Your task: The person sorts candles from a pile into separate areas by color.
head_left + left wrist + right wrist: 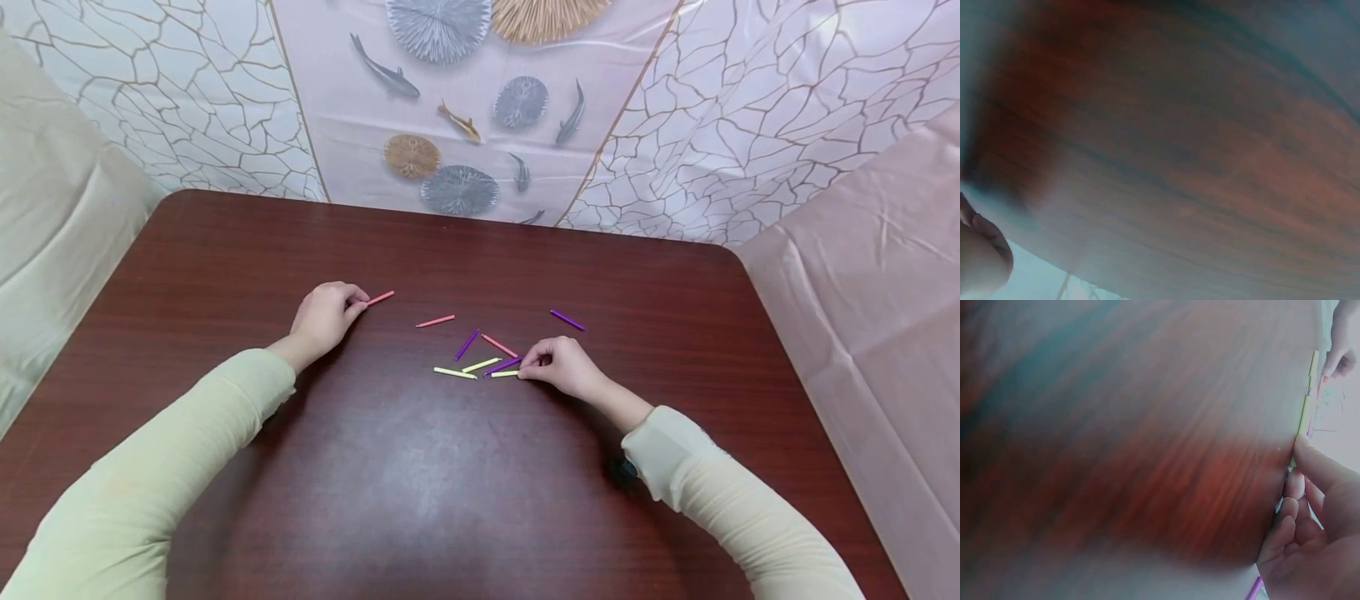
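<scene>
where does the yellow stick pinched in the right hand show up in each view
Head: a little right of and below centre, the yellow stick has its right end in the right hand.
Left wrist: not in this picture.
Right wrist: near the right edge, the yellow stick runs steeply upward from the right hand.
Shared landmark: the reddish-brown tabletop, in all three views.

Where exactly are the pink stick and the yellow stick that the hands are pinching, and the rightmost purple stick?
Held pink stick (381, 297): head view, middle of visible part.
Held yellow stick (505, 374): head view, middle of visible part.
Rightmost purple stick (567, 320): head view, on its middle.
</scene>
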Tool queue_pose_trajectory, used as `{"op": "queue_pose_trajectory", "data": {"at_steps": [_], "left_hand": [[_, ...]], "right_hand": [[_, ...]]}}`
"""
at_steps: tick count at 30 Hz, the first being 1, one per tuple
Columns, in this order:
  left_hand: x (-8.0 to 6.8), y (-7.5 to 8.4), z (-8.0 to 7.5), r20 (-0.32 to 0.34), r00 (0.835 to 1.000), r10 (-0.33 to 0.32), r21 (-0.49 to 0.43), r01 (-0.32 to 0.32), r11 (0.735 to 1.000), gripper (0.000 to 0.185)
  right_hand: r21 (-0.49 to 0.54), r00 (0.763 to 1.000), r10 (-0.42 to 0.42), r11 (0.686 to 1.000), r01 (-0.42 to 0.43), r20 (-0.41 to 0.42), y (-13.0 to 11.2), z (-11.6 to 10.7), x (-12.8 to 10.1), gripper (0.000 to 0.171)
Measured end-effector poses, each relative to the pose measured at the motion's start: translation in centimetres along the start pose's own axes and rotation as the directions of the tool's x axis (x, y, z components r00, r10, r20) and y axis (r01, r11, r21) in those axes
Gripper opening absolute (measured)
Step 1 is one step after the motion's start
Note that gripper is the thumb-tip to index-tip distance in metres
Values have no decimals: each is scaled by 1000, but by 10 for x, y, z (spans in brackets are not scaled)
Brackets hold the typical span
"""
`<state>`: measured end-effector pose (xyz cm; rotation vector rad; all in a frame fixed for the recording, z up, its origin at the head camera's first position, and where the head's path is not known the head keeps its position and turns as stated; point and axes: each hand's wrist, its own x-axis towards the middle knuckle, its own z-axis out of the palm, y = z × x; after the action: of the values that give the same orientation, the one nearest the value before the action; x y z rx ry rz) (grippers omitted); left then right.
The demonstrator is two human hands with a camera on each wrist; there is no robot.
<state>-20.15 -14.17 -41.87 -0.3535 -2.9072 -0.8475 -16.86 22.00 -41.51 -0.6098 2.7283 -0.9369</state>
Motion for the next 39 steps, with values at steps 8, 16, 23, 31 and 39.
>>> {"op": "queue_pose_trajectory", "data": {"at_steps": [8,16,23,31,39], "left_hand": [[0,-11,2,4,999,-39,-11,39,999,10],[1,-13,1,27,998,-48,-67,50,997,13],[4,-5,-9,12,999,-53,-127,54,990,20],[1,35,-7,-36,996,79,-266,-85,960,16],[-14,59,20,122,963,240,-332,-188,924,15]], "right_hand": [[1,1000,-1,1000,1,-3,0,1,0,8],[1,1000,25,1000,-25,5,-1,0,0,8],[-8,999,34,999,-34,16,-1,1,1,8],[-8,999,34,999,-34,6,-5,-2,-1,8],[2,999,42,999,-42,8,-4,0,-1,8]]}}
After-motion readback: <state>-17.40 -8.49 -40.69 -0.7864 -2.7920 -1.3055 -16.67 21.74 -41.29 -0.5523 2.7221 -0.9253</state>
